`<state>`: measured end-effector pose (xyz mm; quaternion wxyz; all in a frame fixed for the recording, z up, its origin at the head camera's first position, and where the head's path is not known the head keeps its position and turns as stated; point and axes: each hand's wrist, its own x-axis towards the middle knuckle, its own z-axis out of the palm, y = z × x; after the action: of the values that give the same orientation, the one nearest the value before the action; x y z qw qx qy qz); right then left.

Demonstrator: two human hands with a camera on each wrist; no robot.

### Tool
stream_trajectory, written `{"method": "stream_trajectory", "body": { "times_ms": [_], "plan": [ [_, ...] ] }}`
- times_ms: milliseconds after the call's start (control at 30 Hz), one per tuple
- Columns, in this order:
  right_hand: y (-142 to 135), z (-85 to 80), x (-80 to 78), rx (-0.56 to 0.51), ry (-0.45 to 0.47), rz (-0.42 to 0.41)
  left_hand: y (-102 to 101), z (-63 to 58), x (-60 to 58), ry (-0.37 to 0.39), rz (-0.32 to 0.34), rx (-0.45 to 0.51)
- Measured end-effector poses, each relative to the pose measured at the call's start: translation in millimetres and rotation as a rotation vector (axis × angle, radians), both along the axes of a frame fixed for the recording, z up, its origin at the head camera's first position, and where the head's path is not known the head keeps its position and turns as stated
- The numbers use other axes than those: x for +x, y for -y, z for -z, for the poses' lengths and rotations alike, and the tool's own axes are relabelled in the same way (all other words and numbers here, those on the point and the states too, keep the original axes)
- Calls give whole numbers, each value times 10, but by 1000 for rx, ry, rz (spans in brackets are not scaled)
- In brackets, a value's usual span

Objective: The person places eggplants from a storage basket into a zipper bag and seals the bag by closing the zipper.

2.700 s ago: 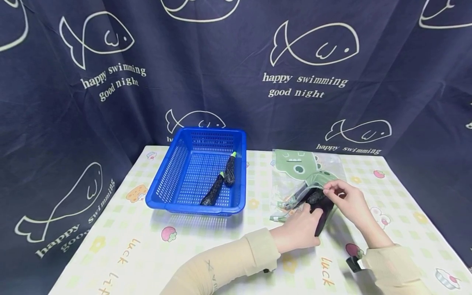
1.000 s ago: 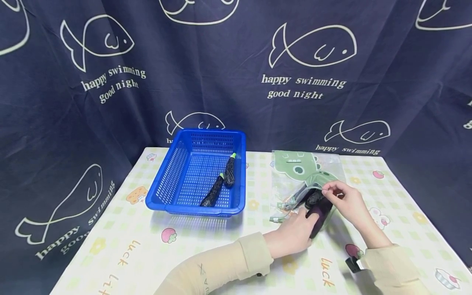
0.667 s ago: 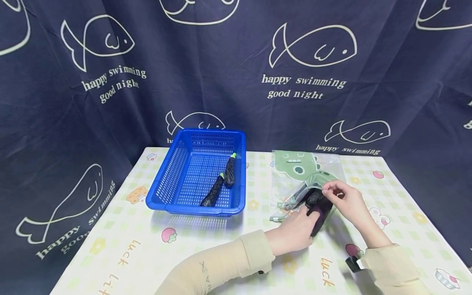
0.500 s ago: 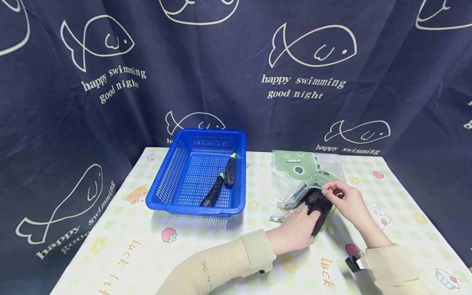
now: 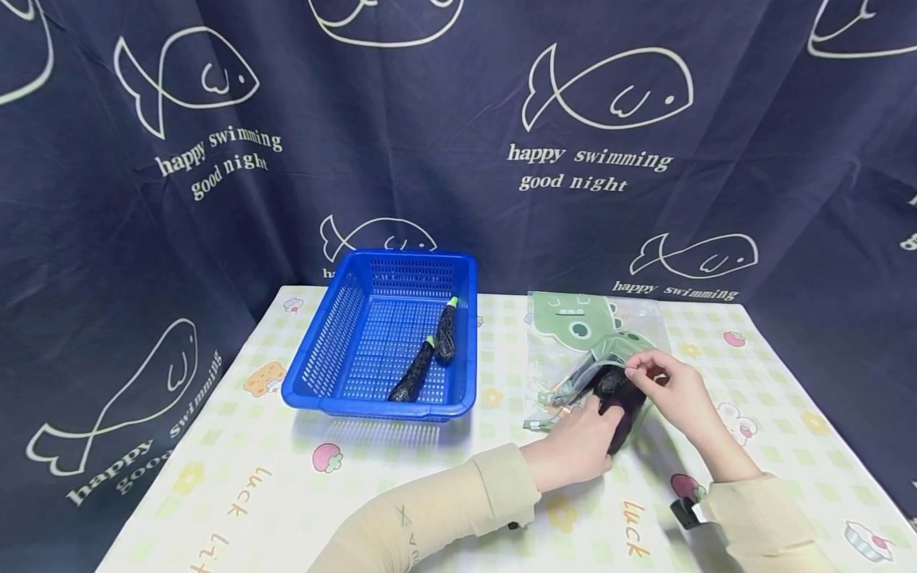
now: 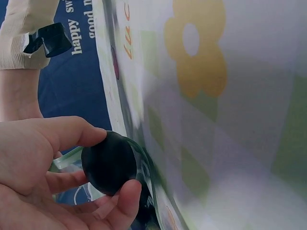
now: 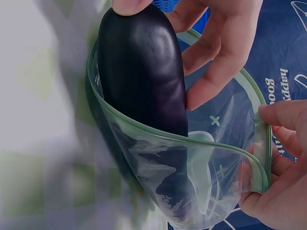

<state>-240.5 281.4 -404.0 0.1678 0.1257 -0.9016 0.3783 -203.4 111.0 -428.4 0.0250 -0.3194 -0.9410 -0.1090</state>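
Note:
My left hand [image 5: 576,446] grips a dark purple eggplant [image 7: 144,62] by its rounded end, thumb on one side and fingers on the other. The eggplant lies partly inside a clear zip bag [image 7: 163,177] with a green rim; its far end shows through the plastic. Thumb and fingers of my right hand [image 5: 673,398] pinch the bag's rim, keeping its mouth spread apart. Another dark shape [image 5: 609,383] shows next to the eggplant at the bag's mouth; its kind is unclear. In the left wrist view, the eggplant's end [image 6: 110,165] sits between thumb and fingers.
A blue perforated basket [image 5: 308,374] stands left of the bag, with two slim dark eggplants [image 5: 414,372] with green tips inside. A patterned cloth [image 5: 236,446] covers the table. Behind it hangs a dark blue curtain [image 5: 444,159] with fish drawings.
My left hand drew back a little toward the lower left with the eggplant, then shifted slightly toward the bag again. The right hand keeps its place on the rim; the basket has not moved.

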Motion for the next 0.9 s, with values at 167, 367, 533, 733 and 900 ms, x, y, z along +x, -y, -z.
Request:
{"method": "stream_trajectory", "body": {
  "times_ms": [167, 367, 533, 733, 900],
  "plan": [
    [-4, 1, -3, -2, 4, -2, -22, 8, -13, 10, -18, -3],
    [-1, -3, 6, -7, 0, -6, -59, 13, -30, 26, -35, -12],
    [-5, 4, 7, -5, -1, -5, -73, 29, -44, 28, -38, -8],
    [-2, 4, 6, -1, -6, -7, -95, 47, -55, 20, -50, -6],
    [4, -4, 3, 0, -6, -7, -122, 53, -77, 30, -56, 1]
  ]
}}
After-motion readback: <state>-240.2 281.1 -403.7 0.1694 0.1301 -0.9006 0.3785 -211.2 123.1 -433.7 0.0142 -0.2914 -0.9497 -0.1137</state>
